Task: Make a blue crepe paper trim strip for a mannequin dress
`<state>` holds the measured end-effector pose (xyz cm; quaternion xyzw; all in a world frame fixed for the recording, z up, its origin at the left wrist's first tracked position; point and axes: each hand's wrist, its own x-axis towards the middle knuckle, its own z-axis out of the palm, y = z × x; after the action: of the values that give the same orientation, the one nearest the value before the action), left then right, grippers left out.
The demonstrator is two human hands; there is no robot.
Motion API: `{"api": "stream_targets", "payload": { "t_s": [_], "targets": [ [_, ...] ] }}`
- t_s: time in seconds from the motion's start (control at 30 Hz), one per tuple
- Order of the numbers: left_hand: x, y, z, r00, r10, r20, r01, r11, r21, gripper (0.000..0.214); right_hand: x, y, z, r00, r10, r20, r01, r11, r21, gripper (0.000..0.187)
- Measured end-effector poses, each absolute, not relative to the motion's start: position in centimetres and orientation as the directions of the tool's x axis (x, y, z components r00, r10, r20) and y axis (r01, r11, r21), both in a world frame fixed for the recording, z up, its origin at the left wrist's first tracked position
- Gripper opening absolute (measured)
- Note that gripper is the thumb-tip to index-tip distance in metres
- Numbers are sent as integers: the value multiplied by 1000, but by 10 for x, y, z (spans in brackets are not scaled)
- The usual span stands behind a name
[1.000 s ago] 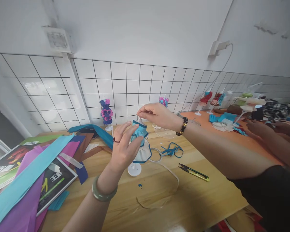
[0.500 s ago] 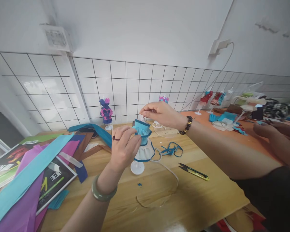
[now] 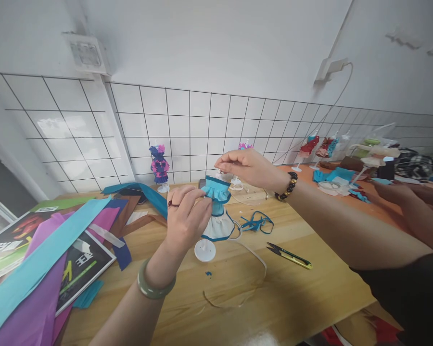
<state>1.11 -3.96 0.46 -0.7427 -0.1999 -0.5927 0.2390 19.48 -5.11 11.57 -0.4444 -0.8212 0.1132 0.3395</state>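
A small white dress form (image 3: pixel 205 251) on a round base wears a doll dress (image 3: pixel 217 226) with turquoise ruffles, a white skirt and dark blue edging. It leans to the right. My left hand (image 3: pixel 187 214) is closed at the left side of the dress, its fingertips pinching the ruffled upper part. Above, my right hand (image 3: pixel 240 166) pinches the white top of the dress form between thumb and fingers. White cord (image 3: pixel 254 257) curls on the table beside the dress. Tangled blue trim (image 3: pixel 258 222) and yellow-black thread snips (image 3: pixel 289 254) lie to the right.
Strips of coloured fabric (image 3: pixel 43 259) cover magazines (image 3: pixel 90 271) at the left. A dressed form (image 3: pixel 159 166) stands by the tiled wall. More dressed forms (image 3: pixel 308 148) stand on an orange surface at the right, near another person's hands (image 3: pixel 397 194).
The dress form's upper part has tipped to the right with the dress. My right hand has moved slightly right with it; my left hand has hardly moved.
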Motion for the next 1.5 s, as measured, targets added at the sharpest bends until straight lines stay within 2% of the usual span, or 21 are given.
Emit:
{"api": "stream_targets", "payload": {
  "t_s": [0.3, 0.5, 0.77, 1.03, 1.2, 1.5],
  "targets": [
    [11, -41, 4, 216, 22, 976, 561, -821, -106, 20, 198, -49, 116, -350, 810, 470, 639, 574, -513, 24],
    [8, -39, 8, 45, 65, 997, 539, -842, 31, 27, 203, -38, 116, -311, 822, 477, 662, 548, -512, 24],
    [1, -34, 8, -113, 89, 990, 557, -819, 138, 23, 205, -13, 110, -277, 829, 486, 703, 519, -486, 26],
    [-4, -26, 8, -351, 202, 914, 437, -828, 351, 18, 217, 33, 102, -201, 803, 561, 734, 503, -457, 25],
    [-6, -23, 7, -335, 219, 916, 449, -818, 359, 16, 224, 56, 95, -151, 821, 551, 749, 459, -478, 25],
    [-7, -21, 4, -299, 226, 927, 466, -813, 349, 17, 242, 70, 94, -156, 819, 553, 809, 427, -404, 25]
  ]
}}
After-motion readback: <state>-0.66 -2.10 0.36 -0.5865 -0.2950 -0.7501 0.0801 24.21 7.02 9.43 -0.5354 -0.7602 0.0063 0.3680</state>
